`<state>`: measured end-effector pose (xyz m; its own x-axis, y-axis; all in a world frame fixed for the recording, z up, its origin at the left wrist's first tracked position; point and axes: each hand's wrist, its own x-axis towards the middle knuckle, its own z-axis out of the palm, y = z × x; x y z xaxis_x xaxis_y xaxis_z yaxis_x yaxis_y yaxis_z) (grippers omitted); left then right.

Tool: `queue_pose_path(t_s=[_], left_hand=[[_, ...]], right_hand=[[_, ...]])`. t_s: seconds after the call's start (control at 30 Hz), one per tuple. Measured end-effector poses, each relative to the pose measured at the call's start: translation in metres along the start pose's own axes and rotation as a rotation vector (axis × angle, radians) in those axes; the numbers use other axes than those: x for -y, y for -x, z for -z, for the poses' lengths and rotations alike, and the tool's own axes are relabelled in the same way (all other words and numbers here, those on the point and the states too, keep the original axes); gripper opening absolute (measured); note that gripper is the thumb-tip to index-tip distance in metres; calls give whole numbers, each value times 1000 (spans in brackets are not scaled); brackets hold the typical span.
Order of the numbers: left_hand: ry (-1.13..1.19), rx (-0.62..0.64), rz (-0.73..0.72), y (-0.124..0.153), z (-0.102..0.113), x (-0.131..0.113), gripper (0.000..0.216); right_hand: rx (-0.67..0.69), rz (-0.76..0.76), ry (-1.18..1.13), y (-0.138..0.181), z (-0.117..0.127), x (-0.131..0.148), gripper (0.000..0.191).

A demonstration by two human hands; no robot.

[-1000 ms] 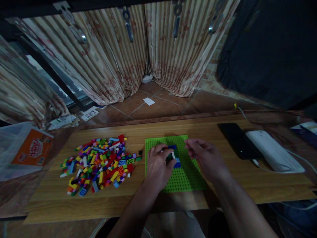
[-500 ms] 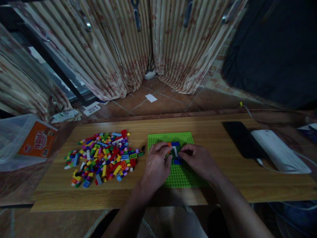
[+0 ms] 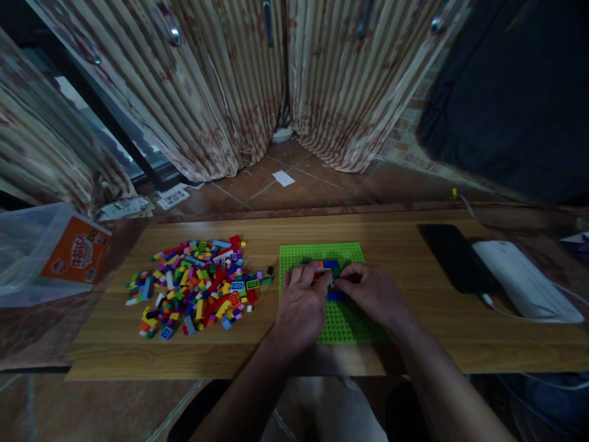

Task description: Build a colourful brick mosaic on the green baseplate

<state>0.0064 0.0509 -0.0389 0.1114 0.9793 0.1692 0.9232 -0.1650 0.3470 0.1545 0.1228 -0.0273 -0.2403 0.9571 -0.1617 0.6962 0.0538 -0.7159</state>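
A green studded baseplate [image 3: 345,331] lies on the table in front of me. On it is a small build of toy bricks [image 3: 330,264], mostly blue, with some orange, white and dark green. Over the build's left side sits my left hand [image 3: 302,304], its fingers bent and closed against the bricks. My right hand [image 3: 368,288] grips the build's right edge between thumb and forefinger. Both hands hide much of the middle, so single bricks under the fingertips cannot be made out.
Left of the plate spreads a heap of loose toy bricks [image 3: 193,288] on the wooden table [image 3: 257,359]. To the right lie a black phone [image 3: 455,258] and a white power strip [image 3: 524,279] with a cable. A clear plastic box [image 3: 27,245] stands beyond the table's left end.
My left hand has shifted right and further over the build, its fingers now covering the white piece. My right hand stays at the right edge. The whole view has tilted slightly.
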Motion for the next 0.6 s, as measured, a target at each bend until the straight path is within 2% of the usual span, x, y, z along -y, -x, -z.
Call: queue_pose_path(t_s=[0.43, 0.6], left_hand=[[-79, 105, 80, -1, 5, -14, 46], [-21, 36, 71, 2, -3, -12, 44]], right_hand=[[11, -1, 16, -4, -4, -2, 12], [18, 16, 47, -3, -2, -2, 15]])
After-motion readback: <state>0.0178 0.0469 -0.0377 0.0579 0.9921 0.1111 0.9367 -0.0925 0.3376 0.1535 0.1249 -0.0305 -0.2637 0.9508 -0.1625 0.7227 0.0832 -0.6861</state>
